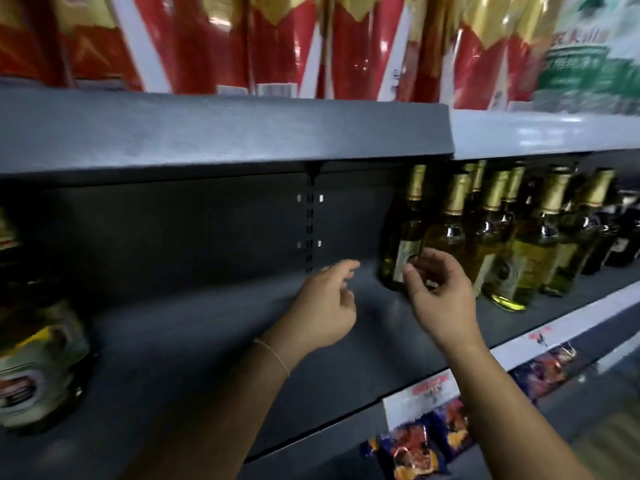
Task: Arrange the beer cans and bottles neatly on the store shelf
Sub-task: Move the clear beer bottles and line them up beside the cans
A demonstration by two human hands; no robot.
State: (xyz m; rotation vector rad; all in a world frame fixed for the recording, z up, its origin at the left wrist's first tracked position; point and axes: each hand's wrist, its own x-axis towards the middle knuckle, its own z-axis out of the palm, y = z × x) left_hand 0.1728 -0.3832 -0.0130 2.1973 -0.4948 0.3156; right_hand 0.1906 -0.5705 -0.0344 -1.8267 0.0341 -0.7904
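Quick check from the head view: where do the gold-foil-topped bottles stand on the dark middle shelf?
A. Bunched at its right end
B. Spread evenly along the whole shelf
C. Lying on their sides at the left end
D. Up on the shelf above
A: the gold-foil-topped bottles stand upright in a cluster at the right end of the dark middle shelf, just beyond the right hand.

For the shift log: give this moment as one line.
left hand: open, holds nothing | right hand: open, by leftmost bottle | shelf: bare stretch left of bottle
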